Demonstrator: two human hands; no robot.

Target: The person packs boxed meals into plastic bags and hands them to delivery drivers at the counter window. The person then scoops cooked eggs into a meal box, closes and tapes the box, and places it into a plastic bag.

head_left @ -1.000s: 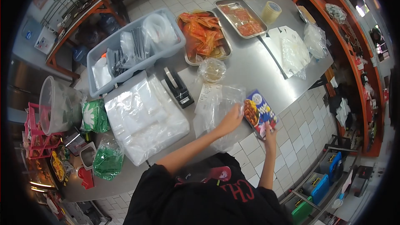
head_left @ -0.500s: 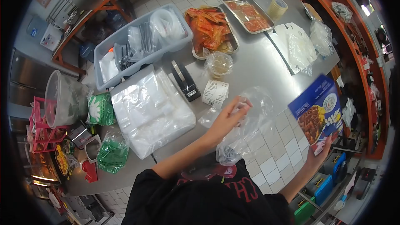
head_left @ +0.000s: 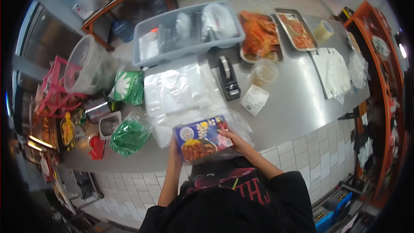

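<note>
A blue printed food box with a picture of a meal is held low in front of my body, at the table's near edge. My right hand grips its right side, thumb on the front. At the left edge of the box is my left hand, its fingers mostly hidden behind. Clear plastic of a bag shows around and behind the box; I cannot tell how far the box is inside it. Just beyond lies a stack of clear plastic bags.
A black tape dispenser, a receipt and a wrapped cup stand on the steel table. Behind are a blue-grey bin and trays of orange-red food. Green packets lie left.
The box has come from far right to in front of my body, against the clear bag. My left hand has moved left and down. The view has turned, so the table appears shifted right.
</note>
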